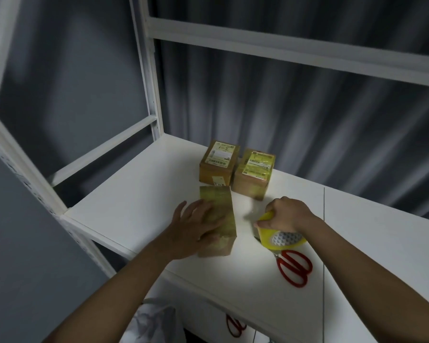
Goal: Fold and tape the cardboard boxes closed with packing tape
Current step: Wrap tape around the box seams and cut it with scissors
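Here the left hand (pixel 199 222) lies flat, fingers spread, on top of the near box (pixel 218 220), which sits on the white shelf (pixel 139 194) and is glossy with tape. To its right, the right hand (pixel 286 214) grips the roll of tape (pixel 281 237), fingers curled over the top. Red scissors (pixel 294 267) lie just nearer (handles toward the person). Two more boxes (pixel 219 162) (pixel 254 174) stand side by side at the far end, labels up

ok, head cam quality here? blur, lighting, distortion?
Head view: strong wide-angle bending of the shelf frame; light pools on the white shelf while the edges fall dark; near box and right hand soft with blur; tape roll glary.
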`<state>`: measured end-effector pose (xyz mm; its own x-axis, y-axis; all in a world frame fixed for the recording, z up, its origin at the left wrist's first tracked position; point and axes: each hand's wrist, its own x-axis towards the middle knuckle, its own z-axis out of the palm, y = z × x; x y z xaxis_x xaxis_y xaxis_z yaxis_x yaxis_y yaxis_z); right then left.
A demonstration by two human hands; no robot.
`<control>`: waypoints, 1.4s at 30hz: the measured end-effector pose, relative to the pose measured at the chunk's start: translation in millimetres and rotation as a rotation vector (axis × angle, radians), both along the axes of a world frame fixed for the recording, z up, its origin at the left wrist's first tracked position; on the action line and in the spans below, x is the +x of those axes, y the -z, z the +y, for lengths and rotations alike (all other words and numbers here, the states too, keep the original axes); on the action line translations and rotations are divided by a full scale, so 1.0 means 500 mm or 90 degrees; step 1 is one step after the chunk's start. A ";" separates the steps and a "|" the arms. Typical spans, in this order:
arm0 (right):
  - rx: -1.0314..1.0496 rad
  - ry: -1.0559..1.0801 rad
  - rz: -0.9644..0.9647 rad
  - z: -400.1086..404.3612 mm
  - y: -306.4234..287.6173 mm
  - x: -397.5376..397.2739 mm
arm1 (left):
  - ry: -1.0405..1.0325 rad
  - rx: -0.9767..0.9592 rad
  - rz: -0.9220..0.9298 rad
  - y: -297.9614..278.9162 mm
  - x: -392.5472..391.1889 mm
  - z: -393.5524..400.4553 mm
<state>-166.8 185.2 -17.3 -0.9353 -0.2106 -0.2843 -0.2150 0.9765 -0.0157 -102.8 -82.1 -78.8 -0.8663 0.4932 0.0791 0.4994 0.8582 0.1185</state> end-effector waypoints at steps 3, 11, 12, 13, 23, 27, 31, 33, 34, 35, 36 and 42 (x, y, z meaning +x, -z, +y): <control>0.003 0.002 -0.001 -0.005 0.004 0.004 | 0.064 0.007 0.122 0.010 -0.002 0.014; 0.008 -0.011 0.025 -0.011 0.011 0.016 | -0.183 0.068 0.067 -0.008 0.020 0.158; 0.005 -0.008 0.021 -0.008 0.011 0.018 | -0.200 0.068 0.081 -0.002 0.018 0.164; -0.002 -0.004 0.021 -0.004 0.012 0.019 | -0.204 0.070 0.087 0.001 0.016 0.165; -0.237 0.079 -0.126 0.066 0.001 0.012 | -0.098 -0.150 -0.168 -0.062 -0.016 0.158; -0.392 0.155 -0.156 0.083 0.020 0.029 | -0.374 0.236 -0.255 -0.080 -0.019 0.149; -0.482 0.180 -0.158 0.095 0.034 0.028 | -0.576 0.359 -0.230 -0.053 -0.061 0.162; -0.498 0.179 -0.153 0.100 0.036 0.031 | -0.615 0.410 -0.291 -0.051 -0.080 0.164; -0.503 0.179 -0.150 0.101 0.036 0.035 | -0.615 0.420 -0.300 -0.051 -0.085 0.164; -0.509 0.179 -0.145 0.101 0.036 0.039 | -0.605 0.419 -0.302 -0.050 -0.087 0.163; -0.514 0.179 -0.140 0.103 0.038 0.042 | -0.590 0.413 -0.299 -0.047 -0.088 0.162; -0.529 0.140 -0.119 0.126 0.038 0.057 | -0.495 0.451 -0.246 -0.042 -0.089 0.150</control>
